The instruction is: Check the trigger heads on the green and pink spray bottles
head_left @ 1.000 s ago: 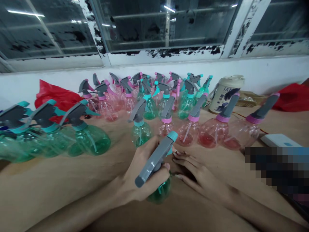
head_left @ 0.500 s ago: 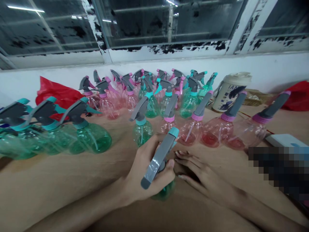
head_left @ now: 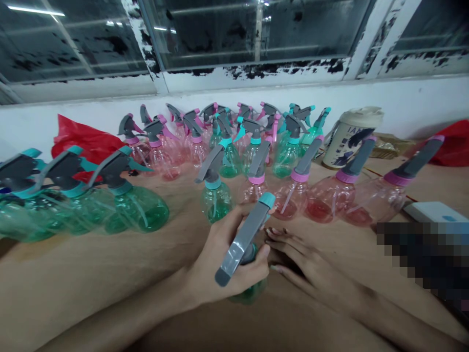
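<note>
My left hand (head_left: 223, 256) is wrapped round the neck of a green spray bottle (head_left: 249, 292) with a grey and teal trigger head (head_left: 244, 239), which stands on the brown table (head_left: 91, 274). My right hand (head_left: 306, 266) lies beside it on the table, fingers stretched towards the bottle's body and touching it. Just behind stand a green spray bottle (head_left: 216, 193) and a row of pink spray bottles (head_left: 322, 195).
Several more green and pink spray bottles (head_left: 234, 142) crowd the back by the white wall. Three green ones (head_left: 84, 195) stand at the left. A white lidded cup (head_left: 348, 134), red plastic bags (head_left: 86, 142) and a white box (head_left: 428, 212) lie about.
The held bottle and my left hand have shifted slightly to the right and turned a little. My right hand stays against it.
</note>
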{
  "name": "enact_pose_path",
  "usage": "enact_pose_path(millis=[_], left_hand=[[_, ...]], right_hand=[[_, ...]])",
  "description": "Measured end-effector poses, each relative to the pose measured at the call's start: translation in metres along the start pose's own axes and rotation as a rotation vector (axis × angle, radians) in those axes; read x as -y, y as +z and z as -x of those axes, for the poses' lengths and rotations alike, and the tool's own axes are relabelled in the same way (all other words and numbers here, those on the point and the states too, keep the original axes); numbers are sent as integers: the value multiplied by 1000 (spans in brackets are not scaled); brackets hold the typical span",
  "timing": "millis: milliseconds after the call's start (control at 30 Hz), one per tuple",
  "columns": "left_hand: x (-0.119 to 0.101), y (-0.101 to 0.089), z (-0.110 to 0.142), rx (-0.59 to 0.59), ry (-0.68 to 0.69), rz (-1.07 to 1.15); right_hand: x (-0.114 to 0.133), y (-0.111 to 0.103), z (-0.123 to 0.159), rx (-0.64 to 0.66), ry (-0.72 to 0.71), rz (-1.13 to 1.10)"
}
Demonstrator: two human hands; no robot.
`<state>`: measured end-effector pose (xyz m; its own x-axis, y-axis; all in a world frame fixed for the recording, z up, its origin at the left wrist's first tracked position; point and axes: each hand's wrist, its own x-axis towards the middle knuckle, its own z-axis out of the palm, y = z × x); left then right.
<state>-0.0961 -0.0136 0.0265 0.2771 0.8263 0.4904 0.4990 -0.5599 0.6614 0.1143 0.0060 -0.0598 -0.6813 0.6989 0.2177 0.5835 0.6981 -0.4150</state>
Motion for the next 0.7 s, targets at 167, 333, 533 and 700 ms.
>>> enact_pose_path(millis=[167,333,533,700], left_hand=[[-3,-2,-1,19,-19,16],[-3,-5,-1,68,-16,37],[-7,-11,-6,95,-9,108],[-10,-17,-10,139,-9,89]], right_hand=[[0,-1,-1,5,-11,-15],[0,-1,-1,22,6,-9],[-2,0,0,18,-1,-9],[-4,3,0,9,-13,-1]])
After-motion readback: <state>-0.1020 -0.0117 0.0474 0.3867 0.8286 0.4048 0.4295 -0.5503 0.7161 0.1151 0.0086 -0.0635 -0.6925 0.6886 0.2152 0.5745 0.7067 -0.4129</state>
